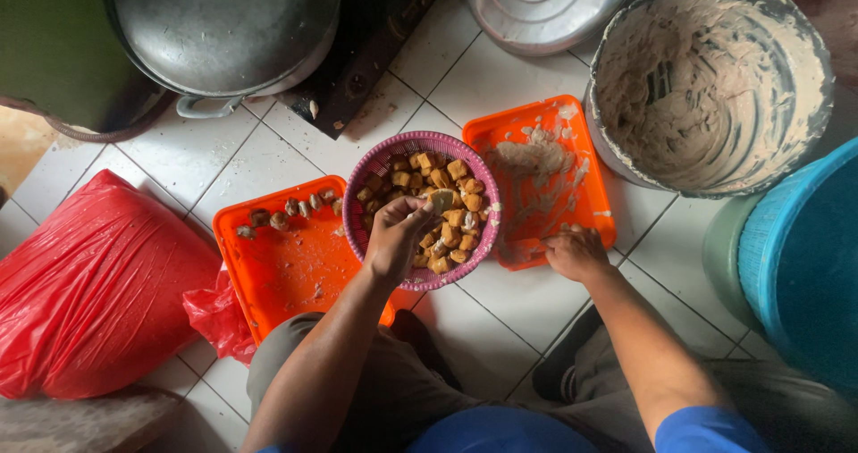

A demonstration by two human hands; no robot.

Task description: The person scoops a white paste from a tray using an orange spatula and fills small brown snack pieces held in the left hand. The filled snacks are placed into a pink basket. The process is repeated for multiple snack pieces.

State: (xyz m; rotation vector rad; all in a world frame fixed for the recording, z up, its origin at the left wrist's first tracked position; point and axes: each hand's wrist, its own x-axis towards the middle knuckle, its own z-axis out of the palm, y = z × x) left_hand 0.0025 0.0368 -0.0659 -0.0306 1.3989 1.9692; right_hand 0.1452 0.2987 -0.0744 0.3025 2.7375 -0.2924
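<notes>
the left hand (396, 239) sits over the pink basket (375, 163) at the centre of the frame, its fingers pinched around one pale fried tofu puff (441, 201) lifted just above the heap of tofu puffs (451, 225); the right hand (576, 252) rests at the lower edge of the right orange tray (594, 207), fingers curled down into the pale paste (527, 158) smeared there; whether it grips anything i cannot tell; the left orange tray (286, 270) lies to the lower left of the basket, with a short row of filled pieces (290, 210) along its upper rim.

what could go wrong, as i judge it: the basket overlaps both trays and looks lightly balanced, so a press from the left wrist could tip it and spill puffs onto the tiled floor (500, 87); paste-slick fingers could let the held puff slip.

room is tight; the grey bucket (715, 78) of paste crowds the upper right, just beside the right tray; the blue tub (804, 265) closes the right edge; the red plastic bag (89, 283) fills the lower left and touches the left tray's corner; the metal pot (223, 29) and a metal lid (545, 6) stand along the top; the widest open room is the left tray's bare lower half and the floor tiles between the knees.
</notes>
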